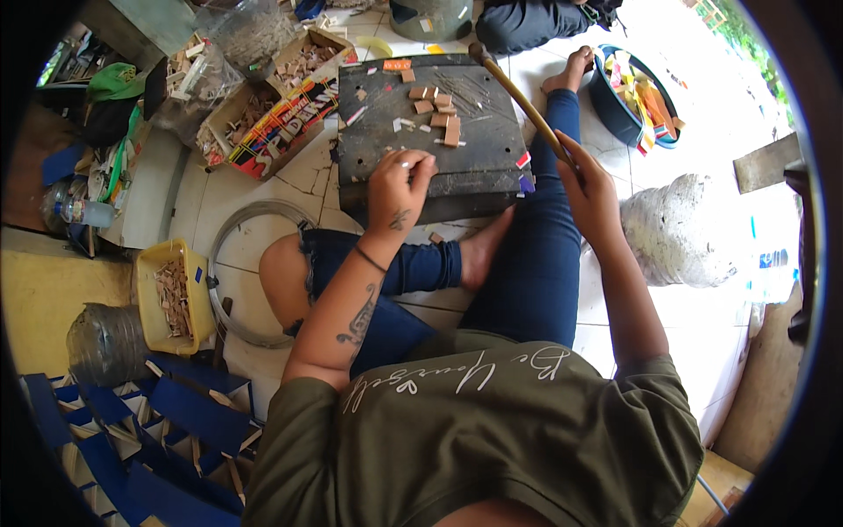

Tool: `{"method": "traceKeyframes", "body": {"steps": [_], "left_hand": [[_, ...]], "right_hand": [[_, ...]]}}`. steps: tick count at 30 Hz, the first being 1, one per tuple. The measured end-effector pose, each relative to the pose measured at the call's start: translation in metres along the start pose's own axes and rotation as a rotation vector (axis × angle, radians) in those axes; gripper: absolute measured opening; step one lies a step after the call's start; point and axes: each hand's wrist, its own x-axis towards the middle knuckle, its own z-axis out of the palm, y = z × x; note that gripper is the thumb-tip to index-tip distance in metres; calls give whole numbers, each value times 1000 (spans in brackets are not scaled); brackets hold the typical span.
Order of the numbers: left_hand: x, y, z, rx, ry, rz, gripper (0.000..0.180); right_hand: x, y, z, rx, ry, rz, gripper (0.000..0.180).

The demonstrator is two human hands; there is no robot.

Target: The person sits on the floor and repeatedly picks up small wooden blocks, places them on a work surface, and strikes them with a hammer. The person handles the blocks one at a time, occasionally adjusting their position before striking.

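Observation:
My right hand (590, 189) is wrapped round the long wooden handle of a hammer (527, 107), its dark head raised past the far right of a low black work block (378, 132). My left hand (399, 189) is closed in a pinch over the block's near left part; what its fingers hold, if anything, is too small to make out. Several small brown wooden pieces (452, 132) lie on the block, just beyond my left hand. Thin nail-like pins (474, 95) are scattered to their right, and pale scraps (402, 125) to their left.
At the far left stands a printed cardboard box (290, 123) of wooden bits. A yellow bin (208, 303) with wood pieces and a wire coil (230, 233) lie left of my bent knee. Blue-covered pieces (198, 391) are heaped lower left. A dark tub (610, 110) of colourful scraps stands far right.

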Motion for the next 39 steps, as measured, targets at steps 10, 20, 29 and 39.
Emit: {"method": "traceKeyframes", "body": {"steps": [10, 20, 29, 39], "left_hand": [[-108, -146, -273, 265, 574, -618, 30], [-206, -215, -504, 744, 737, -1520, 50], [-83, -190, -362, 989, 496, -439, 53], [82, -78, -62, 391, -488, 137, 50]], "right_hand": [[71, 49, 85, -393, 67, -15, 40], [134, 10, 101, -588, -126, -195, 24], [173, 8, 134, -778, -252, -83, 22], [167, 34, 95, 186, -295, 241, 22]]}}
